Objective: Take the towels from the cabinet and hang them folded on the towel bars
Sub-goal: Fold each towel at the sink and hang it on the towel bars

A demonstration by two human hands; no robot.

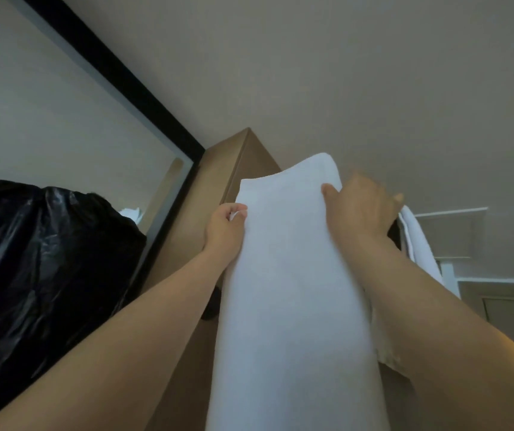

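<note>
A long white towel is held up in front of the brown cabinet. The left hand has its grip pinching the left edge; the right hand has its grip clasping the upper right edge. Another towel hangs just right of it.

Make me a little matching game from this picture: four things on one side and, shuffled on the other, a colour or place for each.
Things:
1. large towel
2. mirror frame
3. cabinet
4. left hand

Matches:
A. black
B. brown
C. pinching the towel's left edge
D. white, held up in front of the cabinet

Pairs: 1-D, 2-A, 3-B, 4-C.
</note>
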